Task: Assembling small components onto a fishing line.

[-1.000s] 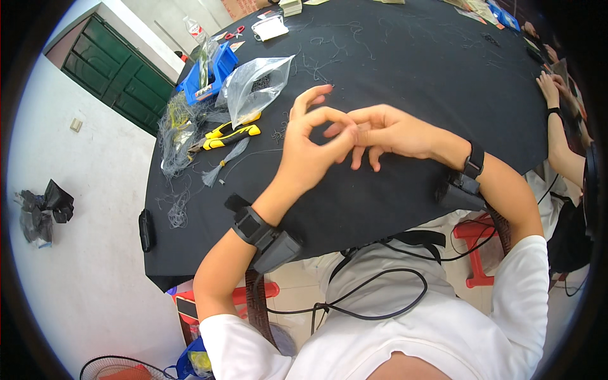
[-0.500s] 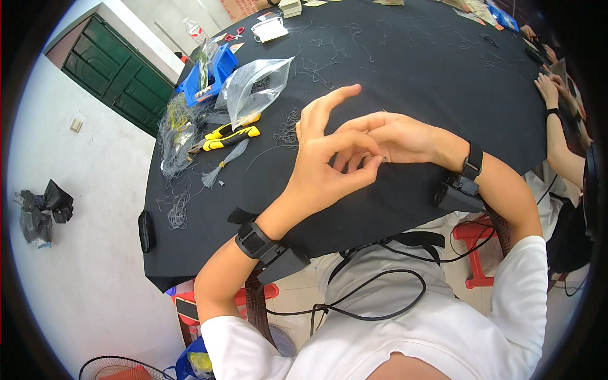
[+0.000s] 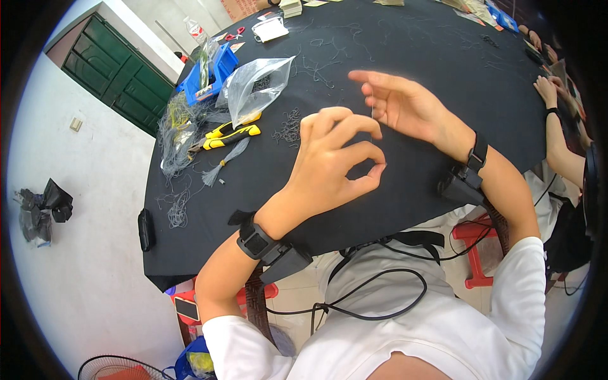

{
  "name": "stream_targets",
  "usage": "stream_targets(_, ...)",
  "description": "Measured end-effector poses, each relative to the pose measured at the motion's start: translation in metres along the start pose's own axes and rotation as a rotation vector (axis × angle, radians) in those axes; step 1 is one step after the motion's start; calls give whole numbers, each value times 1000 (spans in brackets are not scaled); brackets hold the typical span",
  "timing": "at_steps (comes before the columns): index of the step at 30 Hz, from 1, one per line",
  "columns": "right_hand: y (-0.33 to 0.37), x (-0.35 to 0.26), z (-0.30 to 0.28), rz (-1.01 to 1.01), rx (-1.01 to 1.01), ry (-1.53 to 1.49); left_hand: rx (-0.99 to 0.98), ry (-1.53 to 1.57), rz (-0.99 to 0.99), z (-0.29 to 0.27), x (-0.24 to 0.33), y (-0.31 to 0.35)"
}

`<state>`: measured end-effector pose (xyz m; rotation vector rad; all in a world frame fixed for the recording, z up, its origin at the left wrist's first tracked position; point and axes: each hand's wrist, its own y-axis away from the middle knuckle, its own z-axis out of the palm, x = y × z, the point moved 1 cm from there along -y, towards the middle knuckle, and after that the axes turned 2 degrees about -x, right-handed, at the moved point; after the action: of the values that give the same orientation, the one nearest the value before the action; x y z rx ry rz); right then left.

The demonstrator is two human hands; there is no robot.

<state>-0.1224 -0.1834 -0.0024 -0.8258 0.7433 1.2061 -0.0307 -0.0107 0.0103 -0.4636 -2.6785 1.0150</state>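
Note:
Over the near middle of the black table, my left hand (image 3: 329,161) has thumb and index fingertip pinched together, its other fingers bent. Farther off and to the right, my right hand (image 3: 408,107) is raised, one finger stretched to the left and the others curled in toward the palm. A very thin thread (image 3: 372,113) shows faintly below the right fingers, running down toward the left hand. Whatever else sits in the left fingertips is too small to make out. Beyond my left hand lies a small pile of dark metal-looking pieces (image 3: 289,128).
Left of my hands lie yellow-black pliers (image 3: 231,138), a tied thread bundle (image 3: 225,163) and tangled grey thread (image 3: 177,136). Behind them are a clear plastic bag (image 3: 256,88) and a blue bin (image 3: 220,69). Other people's hands (image 3: 548,92) rest at the far right edge.
My hands have drawn apart. The right one has moved up and away from the left, which keeps its pinch while its other fingers have bent down.

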Motion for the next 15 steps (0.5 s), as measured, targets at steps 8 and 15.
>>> stream_targets(8, -2, -21, -24, -109, 352, 58, -59, 59, 11, 3, -1, -1)
stream_targets(15, -1, -44, -79, -164, 497, 130, -156, 115, -96, 9, -12, 5)
